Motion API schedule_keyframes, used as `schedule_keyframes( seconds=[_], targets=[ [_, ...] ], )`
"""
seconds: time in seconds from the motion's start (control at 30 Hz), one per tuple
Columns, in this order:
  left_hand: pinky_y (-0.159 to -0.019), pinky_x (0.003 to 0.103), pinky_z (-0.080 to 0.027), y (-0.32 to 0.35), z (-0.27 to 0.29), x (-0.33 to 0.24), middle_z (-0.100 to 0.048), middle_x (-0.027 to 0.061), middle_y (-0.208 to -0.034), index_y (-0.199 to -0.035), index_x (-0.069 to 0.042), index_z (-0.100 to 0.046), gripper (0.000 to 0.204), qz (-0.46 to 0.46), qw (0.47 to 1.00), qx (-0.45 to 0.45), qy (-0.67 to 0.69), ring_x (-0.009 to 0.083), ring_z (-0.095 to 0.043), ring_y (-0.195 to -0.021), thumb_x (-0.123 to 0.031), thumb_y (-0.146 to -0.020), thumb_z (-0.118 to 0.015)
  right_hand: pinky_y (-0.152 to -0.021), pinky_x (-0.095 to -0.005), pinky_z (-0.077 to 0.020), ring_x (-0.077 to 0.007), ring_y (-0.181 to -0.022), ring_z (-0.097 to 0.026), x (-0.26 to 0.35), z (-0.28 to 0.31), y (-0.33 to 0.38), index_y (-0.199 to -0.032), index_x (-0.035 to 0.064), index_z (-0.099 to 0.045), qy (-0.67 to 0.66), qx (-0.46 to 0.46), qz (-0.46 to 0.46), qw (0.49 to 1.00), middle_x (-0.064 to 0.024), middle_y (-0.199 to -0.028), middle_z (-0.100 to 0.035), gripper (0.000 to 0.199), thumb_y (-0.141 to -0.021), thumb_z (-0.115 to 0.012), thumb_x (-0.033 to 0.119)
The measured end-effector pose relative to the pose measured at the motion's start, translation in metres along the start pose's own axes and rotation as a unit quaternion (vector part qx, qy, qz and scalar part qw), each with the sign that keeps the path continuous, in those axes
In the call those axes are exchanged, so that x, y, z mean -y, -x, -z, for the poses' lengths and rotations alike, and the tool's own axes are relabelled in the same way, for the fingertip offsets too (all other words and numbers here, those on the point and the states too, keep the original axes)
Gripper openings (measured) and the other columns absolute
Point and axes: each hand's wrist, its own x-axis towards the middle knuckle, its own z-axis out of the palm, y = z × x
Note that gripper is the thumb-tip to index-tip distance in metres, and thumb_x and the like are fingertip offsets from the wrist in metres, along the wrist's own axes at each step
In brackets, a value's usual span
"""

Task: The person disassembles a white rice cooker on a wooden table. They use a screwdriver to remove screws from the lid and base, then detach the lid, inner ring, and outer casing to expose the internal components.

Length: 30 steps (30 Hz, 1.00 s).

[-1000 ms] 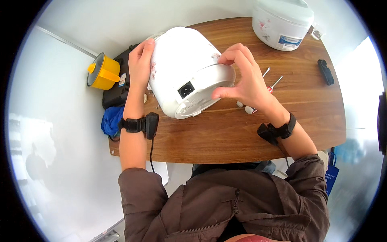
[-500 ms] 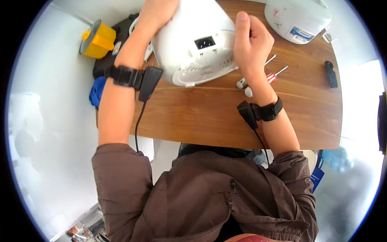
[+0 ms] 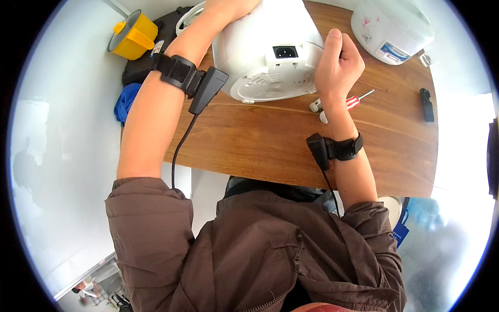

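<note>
A white rice cooker [image 3: 267, 49] lies tipped on the wooden table [image 3: 270, 140], its base and black power socket facing me. My left hand [image 3: 231, 8] reaches over its far top side and grips it there; the fingers are mostly out of view. My right hand [image 3: 339, 65] presses against the cooker's right side, fingers curled, thumb up on the shell. A red-handled screwdriver [image 3: 356, 100] and two small white parts [image 3: 316, 106] lie on the table just under my right wrist.
A second white rice cooker [image 3: 391, 26] stands at the back right. A small black object [image 3: 426, 104] lies near the right table edge. At the back left are a yellow cup-like container [image 3: 132, 35], a black bag [image 3: 143, 70] and blue cloth [image 3: 126, 101].
The cooker has been tipped and turned so its base and socket face me. My left arm stretched farther over its top, and my right hand slid from its front to its right side.
</note>
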Motion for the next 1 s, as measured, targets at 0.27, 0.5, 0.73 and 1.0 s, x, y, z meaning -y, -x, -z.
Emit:
schedule_keyframes(
  seconds=[0.27, 0.5, 0.73, 1.0],
  targets=[
    [-0.094, 0.047, -0.047, 0.011, 0.012, 0.023, -0.07, 0.028, -0.112, -0.108, 0.008, -0.068, 0.04, 0.017, 1.0, 0.003, 0.015, 0.0402, -0.065, -0.103, -0.026, -0.102, -0.047, -0.061, -0.0343, -0.0476, -0.0224, -0.063, -0.057, -0.017, 0.053, -0.014, -0.081, -0.0006, -0.068, 0.071, 0.142, 0.072, 0.985, -0.0096, -0.074, -0.062, 0.019, -0.095, -0.069, 0.013],
    [-0.092, 0.045, -0.048, 0.008, 0.006, 0.023, -0.07, 0.0292, -0.11, -0.109, 0.008, -0.068, 0.044, -0.019, 0.999, -0.001, 0.036, 0.0384, -0.067, -0.099, -0.03, -0.1, -0.048, -0.083, -0.0403, -0.0546, -0.0272, -0.096, -0.066, -0.024, 0.109, -0.013, -0.095, 0.0074, -0.077, 0.239, 0.499, 0.199, 0.809, -0.0071, -0.092, -0.071, 0.023, -0.083, -0.08, 0.027],
    [-0.081, 0.044, -0.049, 0.018, 0.013, 0.034, -0.068, 0.0285, -0.093, -0.099, 0.007, -0.066, 0.037, -0.018, 0.998, -0.012, 0.06, 0.0403, -0.067, -0.086, -0.025, -0.101, -0.05, -0.09, -0.0336, -0.049, -0.024, -0.099, -0.064, -0.011, 0.075, -0.005, -0.092, 0.0102, -0.078, 0.289, 0.6, 0.278, 0.692, -0.0053, -0.092, -0.072, 0.015, -0.081, -0.077, 0.021],
    [-0.077, 0.037, -0.048, 0.058, 0.026, 0.068, -0.07, 0.0163, -0.083, -0.102, 0.001, -0.069, 0.04, -0.027, 0.986, -0.098, 0.129, 0.0262, -0.062, -0.076, -0.034, -0.104, -0.051, -0.095, -0.0364, -0.0502, -0.0214, -0.104, -0.065, 0.023, 0.075, -0.002, -0.097, 0.0078, -0.071, 0.349, 0.49, 0.368, 0.709, -0.0059, -0.097, -0.069, 0.017, -0.08, -0.071, 0.008]
  ],
)
